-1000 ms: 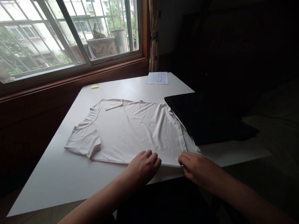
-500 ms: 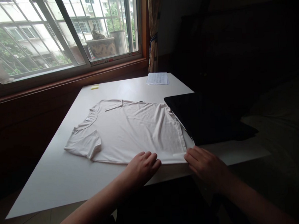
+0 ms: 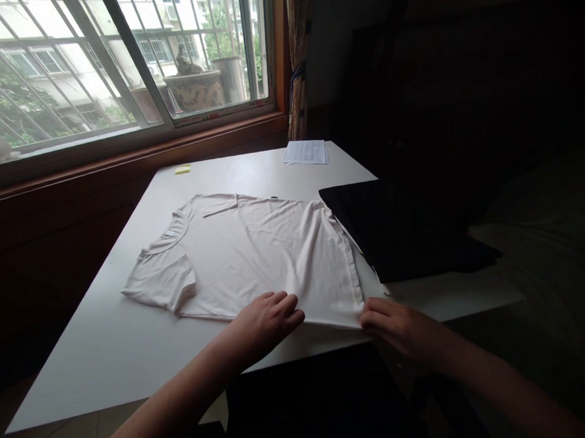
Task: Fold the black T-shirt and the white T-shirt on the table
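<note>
A white T-shirt (image 3: pixel 255 254) lies spread on the white table (image 3: pixel 97 350), its neckline pointing left and its hem to the right. My left hand (image 3: pixel 273 313) is closed on the shirt's near side edge, around the middle. At the near corner of the hem, my right hand (image 3: pixel 385 322) pinches the fabric between thumb and fingers. Soft wrinkles run across the shirt towards that corner. Just beyond the hem rests a dark folded cloth (image 3: pixel 397 232), whose details are lost in shadow.
Printed papers (image 3: pixel 305 152) lie at the table's far edge, and a yellow sticky note (image 3: pixel 183 168) sits at the far left corner. A barred window (image 3: pixel 114 64) and a curtain (image 3: pixel 299 66) stand behind. A dark chair (image 3: pixel 323 402) is below the near edge.
My right hand has drawn the hem corner slightly down towards me, stretching the near edge. My left hand has shifted a little to the left and up, with its fingers still closed.
</note>
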The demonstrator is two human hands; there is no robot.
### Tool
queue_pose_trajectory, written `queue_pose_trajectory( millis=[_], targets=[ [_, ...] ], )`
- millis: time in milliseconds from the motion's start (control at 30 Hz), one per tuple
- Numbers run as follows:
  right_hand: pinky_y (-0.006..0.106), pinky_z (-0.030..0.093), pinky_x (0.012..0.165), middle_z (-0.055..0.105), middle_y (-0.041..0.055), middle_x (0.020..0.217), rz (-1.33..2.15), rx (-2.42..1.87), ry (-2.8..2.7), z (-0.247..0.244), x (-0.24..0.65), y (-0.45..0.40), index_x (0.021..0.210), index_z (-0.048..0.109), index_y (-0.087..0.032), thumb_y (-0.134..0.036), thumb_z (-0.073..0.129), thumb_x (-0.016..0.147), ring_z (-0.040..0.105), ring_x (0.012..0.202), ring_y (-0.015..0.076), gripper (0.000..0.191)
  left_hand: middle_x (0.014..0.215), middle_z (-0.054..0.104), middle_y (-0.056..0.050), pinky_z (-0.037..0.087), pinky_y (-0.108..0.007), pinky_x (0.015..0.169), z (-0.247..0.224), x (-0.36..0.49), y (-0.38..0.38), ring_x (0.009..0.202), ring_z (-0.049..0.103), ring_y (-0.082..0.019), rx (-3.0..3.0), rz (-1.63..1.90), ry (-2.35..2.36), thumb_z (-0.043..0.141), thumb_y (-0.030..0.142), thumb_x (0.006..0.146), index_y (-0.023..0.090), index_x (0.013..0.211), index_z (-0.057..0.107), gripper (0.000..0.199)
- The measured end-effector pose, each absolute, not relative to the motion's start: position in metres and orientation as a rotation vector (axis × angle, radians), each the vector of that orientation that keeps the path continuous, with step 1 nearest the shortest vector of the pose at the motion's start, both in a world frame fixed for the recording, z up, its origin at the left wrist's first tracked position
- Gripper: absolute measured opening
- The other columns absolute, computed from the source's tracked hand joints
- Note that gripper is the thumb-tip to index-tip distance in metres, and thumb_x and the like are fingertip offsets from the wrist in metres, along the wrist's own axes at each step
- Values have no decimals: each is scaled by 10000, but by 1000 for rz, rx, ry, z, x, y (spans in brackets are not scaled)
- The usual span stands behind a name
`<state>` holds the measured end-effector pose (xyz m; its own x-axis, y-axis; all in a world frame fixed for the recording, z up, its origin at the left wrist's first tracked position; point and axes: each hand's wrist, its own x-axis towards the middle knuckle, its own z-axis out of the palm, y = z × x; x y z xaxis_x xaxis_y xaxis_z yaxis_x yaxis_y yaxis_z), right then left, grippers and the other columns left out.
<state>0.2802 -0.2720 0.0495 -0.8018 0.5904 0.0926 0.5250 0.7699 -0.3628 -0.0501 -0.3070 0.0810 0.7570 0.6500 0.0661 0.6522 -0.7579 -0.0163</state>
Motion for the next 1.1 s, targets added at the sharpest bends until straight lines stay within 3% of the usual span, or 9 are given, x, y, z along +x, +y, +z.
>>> queue_pose_trajectory(
  millis=[200,333,833,1100],
  targets=[
    [341,501,857,653,89,1008,259,-780,-2758,47,287,-274,1045,675,-188,-59,457,966,591,949,214,265,929,563,-29,437,-332,685,79,-55,-307,792,525,-179,-2956,-41,-1019,471,152,1037,189,952,579,142],
    [345,526,843,676,100,1018,222,-758,-2785,48,292,-278,1071,704,-188,-40,453,953,606,952,214,314,929,571,-29,436,-342,679,75,-53,-309,795,528,-190,-2963,-31,-1023,471,159,1037,189,1049,598,130],
    [263,523,768,698,58,946,509,-837,-2713,63,297,-292,1098,743,-254,-110,540,965,671,841,166,282,1029,595,-90,489,-358,766,49,4,-336,913,534,-223,-2960,-223,-1107,490,254,1038,119,1324,530,319],
    [256,490,744,744,35,887,625,-960,-2813,78,281,-274,1067,770,-251,-166,553,977,696,813,169,250,1111,594,-119,507,-376,849,35,15,-344,953,534,-242,-2911,-226,-1265,470,225,1029,102,1341,526,340]
  ],
)
